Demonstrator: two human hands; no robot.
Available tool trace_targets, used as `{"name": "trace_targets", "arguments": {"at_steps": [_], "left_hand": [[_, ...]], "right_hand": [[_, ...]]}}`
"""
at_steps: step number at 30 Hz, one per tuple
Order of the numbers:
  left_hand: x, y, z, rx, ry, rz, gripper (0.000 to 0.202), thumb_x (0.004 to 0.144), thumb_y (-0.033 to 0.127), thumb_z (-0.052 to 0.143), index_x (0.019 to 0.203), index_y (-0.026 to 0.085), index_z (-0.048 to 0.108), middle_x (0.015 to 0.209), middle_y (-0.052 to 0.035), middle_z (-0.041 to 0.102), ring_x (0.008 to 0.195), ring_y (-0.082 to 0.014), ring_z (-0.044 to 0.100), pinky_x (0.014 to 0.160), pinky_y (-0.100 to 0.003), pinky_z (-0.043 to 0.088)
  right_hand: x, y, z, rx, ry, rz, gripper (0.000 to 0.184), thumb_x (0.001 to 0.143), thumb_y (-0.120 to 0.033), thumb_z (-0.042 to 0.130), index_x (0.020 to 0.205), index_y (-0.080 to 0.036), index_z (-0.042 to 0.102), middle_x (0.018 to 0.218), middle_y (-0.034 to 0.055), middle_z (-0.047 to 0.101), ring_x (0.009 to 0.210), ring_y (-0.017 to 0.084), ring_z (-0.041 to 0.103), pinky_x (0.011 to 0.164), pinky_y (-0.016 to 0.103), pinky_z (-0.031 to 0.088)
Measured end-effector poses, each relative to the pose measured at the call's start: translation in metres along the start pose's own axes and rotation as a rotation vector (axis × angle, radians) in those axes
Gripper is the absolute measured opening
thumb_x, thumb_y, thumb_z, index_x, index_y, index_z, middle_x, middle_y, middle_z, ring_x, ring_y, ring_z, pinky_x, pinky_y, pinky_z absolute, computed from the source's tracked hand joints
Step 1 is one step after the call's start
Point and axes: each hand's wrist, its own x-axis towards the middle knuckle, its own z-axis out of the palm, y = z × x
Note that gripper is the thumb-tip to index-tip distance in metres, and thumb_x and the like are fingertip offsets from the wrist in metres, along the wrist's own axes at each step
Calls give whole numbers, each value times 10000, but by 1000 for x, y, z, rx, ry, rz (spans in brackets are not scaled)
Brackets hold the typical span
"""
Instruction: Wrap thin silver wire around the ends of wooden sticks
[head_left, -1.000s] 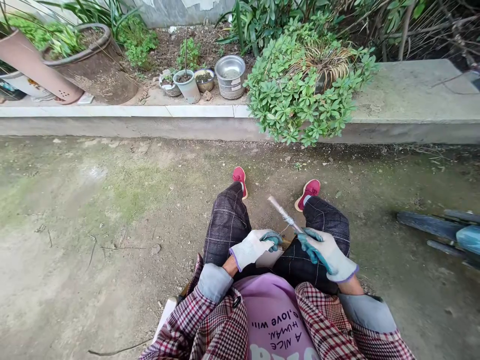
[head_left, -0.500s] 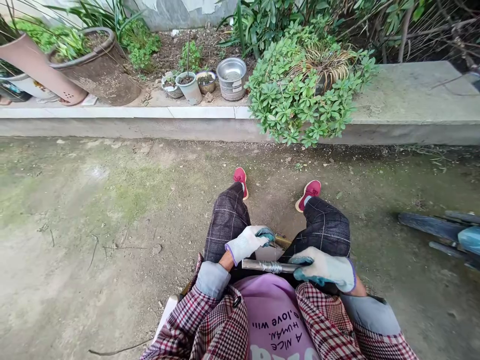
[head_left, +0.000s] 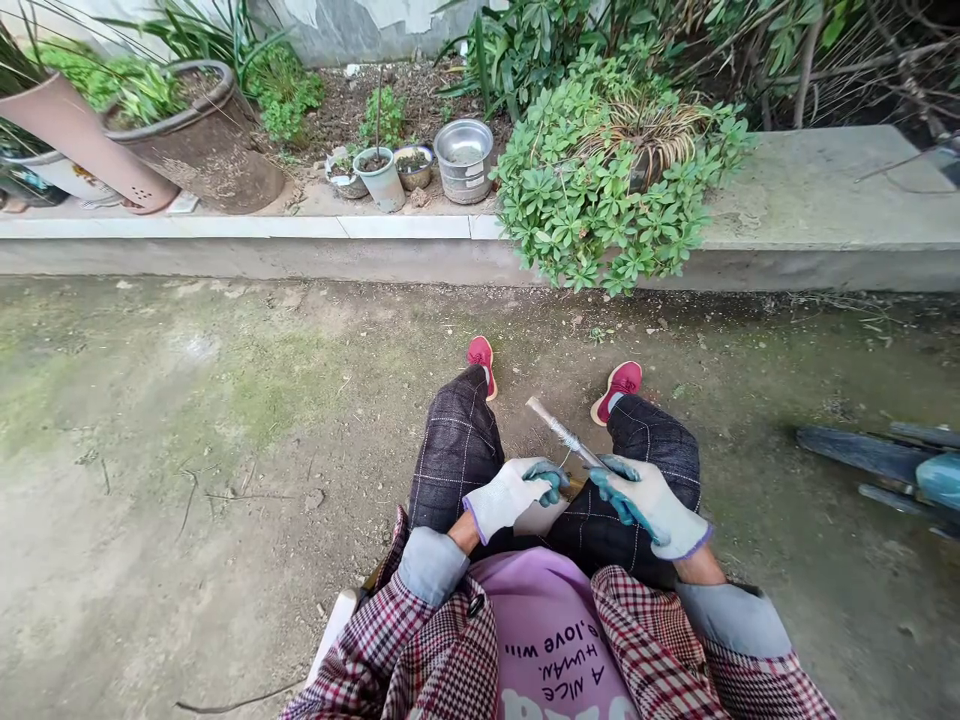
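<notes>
I sit on a low seat with my knees apart, wearing white gloves with teal palms. My right hand is closed round a grey metal rod that points forward and to the left, over the ground between my legs. My left hand rests between my knees, fingers curled on something small that I cannot make out, above a pale block and a yellowish strip partly hidden by my hands.
Bare dirt ground lies around me. A concrete curb runs across ahead, with flower pots, a steel bowl and a leafy bush on it. A blue object lies at the right.
Half a second ago the rod lay sideways across my lap, tip toward my left hand. My right hand has swung it back up, so it points forward again as one second ago.
</notes>
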Motion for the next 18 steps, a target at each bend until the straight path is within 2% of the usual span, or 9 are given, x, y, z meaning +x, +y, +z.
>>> {"name": "trace_targets", "arguments": {"at_steps": [3,6,11,13,16,18], "left_hand": [[4,-7,2,-49,-11,13,143,884,298,695,880,160,733,947,-94,771,921,-225,695,882,-326,556],[1,-12,-4,-70,-9,44,197,870,328,714,888,132,726,950,-93,759,926,-221,689,889,-325,548],[0,-15,-21,-29,-26,44,207,819,321,759,839,123,699,829,-49,710,789,-174,632,763,-283,523],[0,-12,-26,64,-27,14,175,806,280,749,869,119,729,846,-45,728,794,-170,639,761,-269,517],[-4,-2,-32,233,-26,3,167,841,259,691,902,120,760,882,-48,758,816,-173,663,791,-262,520],[-10,6,-33,337,-43,32,191,886,279,650,910,128,764,896,-46,762,824,-174,668,803,-256,519]], "right_hand": [[-6,-8,1,169,-93,42,484,785,-640,779,778,-178,635,631,-6,593,446,88,442,414,234,376],[-10,-11,0,171,-221,25,537,759,-678,779,725,-167,618,573,-16,548,419,73,420,390,218,353],[-14,-12,-5,-4,-538,85,418,784,-511,778,960,-133,748,677,16,638,502,95,497,443,208,402],[-16,-15,-4,-109,-632,106,320,818,-441,738,947,-148,761,709,18,653,523,91,497,455,205,375],[-17,-19,0,-282,-646,65,184,828,-345,696,823,-168,748,679,7,643,560,106,505,489,231,345],[-15,-18,5,-422,-569,2,150,803,-314,694,783,-180,759,682,10,667,613,134,552,536,249,372]]}}
